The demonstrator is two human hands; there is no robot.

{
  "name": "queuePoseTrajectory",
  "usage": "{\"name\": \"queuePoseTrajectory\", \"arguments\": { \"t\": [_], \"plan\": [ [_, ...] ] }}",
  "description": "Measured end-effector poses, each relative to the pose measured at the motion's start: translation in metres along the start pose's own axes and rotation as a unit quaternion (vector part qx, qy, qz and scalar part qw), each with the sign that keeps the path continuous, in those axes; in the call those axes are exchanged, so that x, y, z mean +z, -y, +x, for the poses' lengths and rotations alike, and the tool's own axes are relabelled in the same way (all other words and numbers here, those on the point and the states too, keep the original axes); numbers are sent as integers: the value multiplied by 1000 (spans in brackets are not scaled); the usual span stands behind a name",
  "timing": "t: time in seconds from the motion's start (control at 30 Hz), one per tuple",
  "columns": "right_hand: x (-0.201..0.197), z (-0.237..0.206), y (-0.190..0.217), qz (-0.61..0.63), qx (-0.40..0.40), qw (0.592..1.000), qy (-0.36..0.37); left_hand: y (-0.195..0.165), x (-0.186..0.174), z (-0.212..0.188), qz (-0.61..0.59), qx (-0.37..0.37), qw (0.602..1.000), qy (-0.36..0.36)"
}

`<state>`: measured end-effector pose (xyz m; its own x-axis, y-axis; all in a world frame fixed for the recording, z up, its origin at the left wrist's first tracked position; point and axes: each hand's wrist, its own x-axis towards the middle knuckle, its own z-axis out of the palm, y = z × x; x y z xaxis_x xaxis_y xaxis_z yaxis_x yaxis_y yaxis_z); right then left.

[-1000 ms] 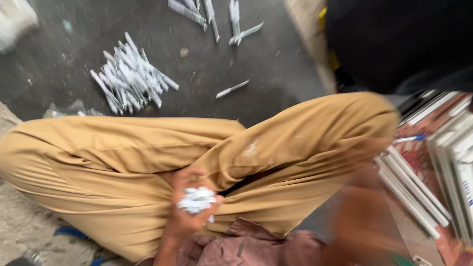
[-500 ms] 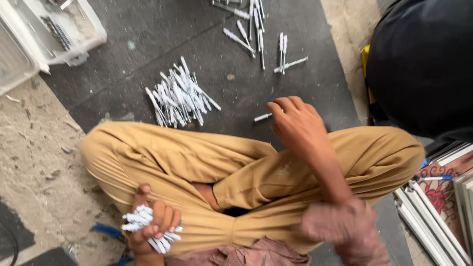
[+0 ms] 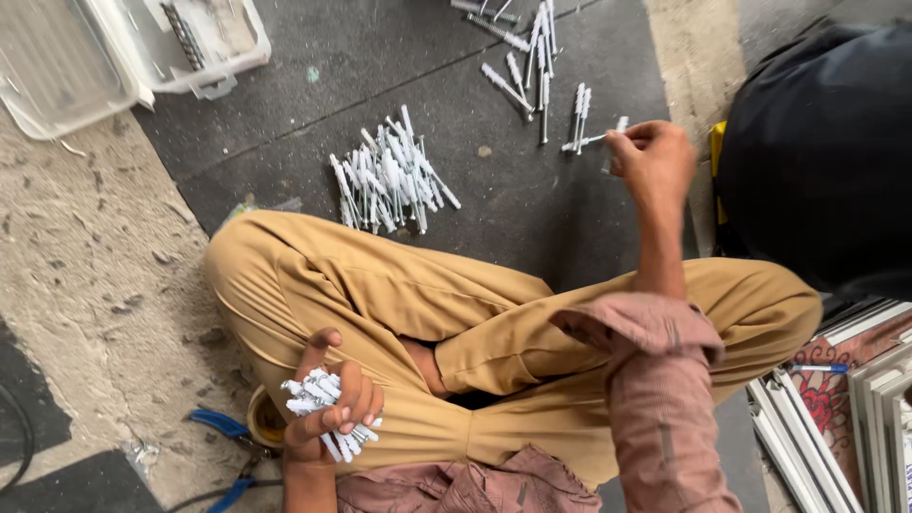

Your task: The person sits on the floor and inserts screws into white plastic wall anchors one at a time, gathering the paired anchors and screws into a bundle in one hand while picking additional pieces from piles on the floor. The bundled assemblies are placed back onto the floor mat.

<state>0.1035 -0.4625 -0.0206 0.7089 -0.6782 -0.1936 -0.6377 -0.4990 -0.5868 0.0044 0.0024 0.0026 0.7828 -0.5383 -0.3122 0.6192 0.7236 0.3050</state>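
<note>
I sit cross-legged on the floor in tan trousers. My left hand [image 3: 328, 418] rests near my left knee, closed around a bunch of white plastic wall plugs [image 3: 318, 399]. My right hand [image 3: 651, 161] is stretched forward over the dark floor, its fingers pinched on a single white plug with a screw [image 3: 591, 141]. A pile of assembled white plugs [image 3: 389, 176] lies on the dark floor ahead of my knee. Several more plugs with screws [image 3: 537, 62] lie scattered further out.
A white plastic tray [image 3: 176, 38] stands at the top left. A large black bag [image 3: 817, 152] sits at the right. White framed panels [image 3: 855, 399] lean at the lower right. Blue-handled pliers [image 3: 223, 427] lie on the concrete by my left hip.
My right hand has reached further forward and taken hold of a single plug from the floor. My left hand stays by the knee with its bunch.
</note>
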Motion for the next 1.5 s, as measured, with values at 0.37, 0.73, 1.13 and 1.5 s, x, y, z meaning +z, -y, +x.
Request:
{"name": "queuePoseTrajectory", "arguments": {
  "t": [0.37,0.73,1.13,1.5],
  "plan": [
    [37,2,37,-178,-91,976,-88,3,8,2,34,27,999,-12],
    [-31,-150,89,167,-162,943,239,52,40,39,-57,72,993,-74],
    [-26,-174,110,63,-242,962,108,65,42,72,21,-46,995,-83],
    [77,3,101,-196,-86,977,20,74,37,77,124,-31,989,-77]
  ]
}}
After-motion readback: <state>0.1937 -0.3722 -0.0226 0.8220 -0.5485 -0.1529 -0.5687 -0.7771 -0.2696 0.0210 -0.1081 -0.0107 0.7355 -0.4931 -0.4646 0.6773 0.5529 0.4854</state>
